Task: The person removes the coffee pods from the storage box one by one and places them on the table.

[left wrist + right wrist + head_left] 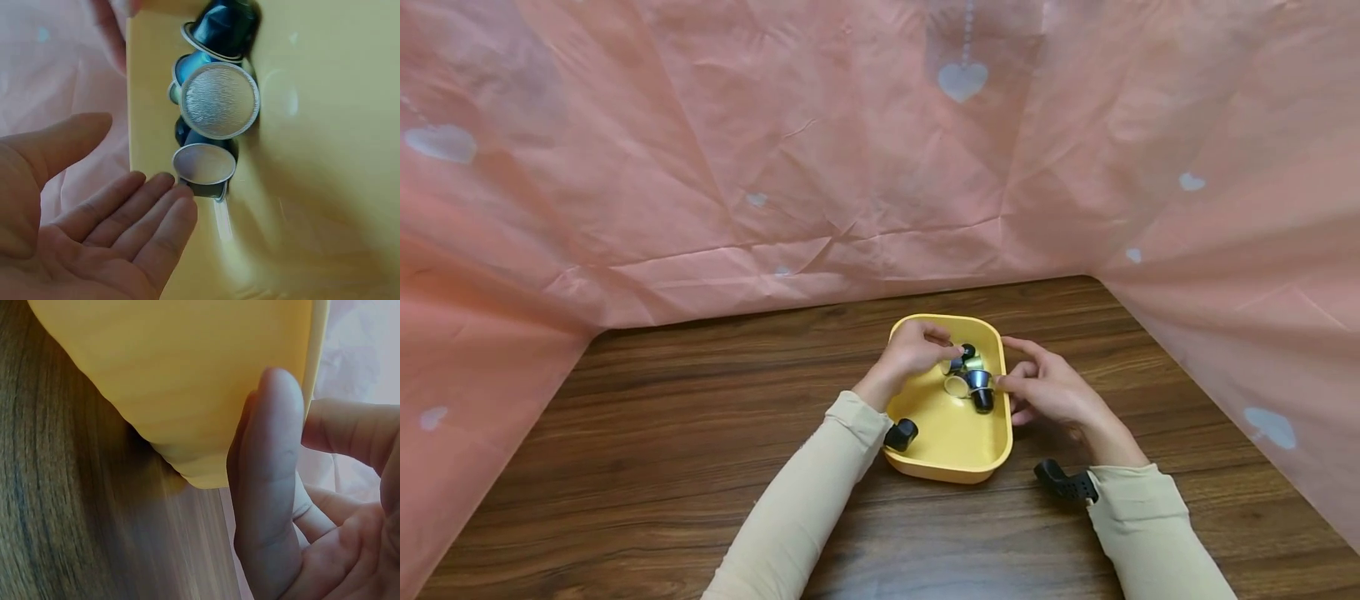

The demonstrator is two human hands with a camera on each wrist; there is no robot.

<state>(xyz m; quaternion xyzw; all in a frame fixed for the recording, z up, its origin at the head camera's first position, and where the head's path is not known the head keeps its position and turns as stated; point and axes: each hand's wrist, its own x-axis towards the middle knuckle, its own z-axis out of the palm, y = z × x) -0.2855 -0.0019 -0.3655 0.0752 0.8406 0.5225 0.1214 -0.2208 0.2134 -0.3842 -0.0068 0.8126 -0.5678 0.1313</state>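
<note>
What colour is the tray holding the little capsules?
Yellow; the tray shows best in the head view.

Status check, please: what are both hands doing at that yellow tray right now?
Left hand open over coffee capsules in yellow tray. Right hand open, fingers on tray's outer rim. Nothing in the way.

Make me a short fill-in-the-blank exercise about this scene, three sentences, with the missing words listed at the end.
1. The coffee capsules lie inside a ______ tray.
2. The tray stands on a table with a dark ______ grain.
3. The left hand reaches into the tray, while the right hand is at the tray's ______ rim.

Missing words: yellow; wood; right
</note>
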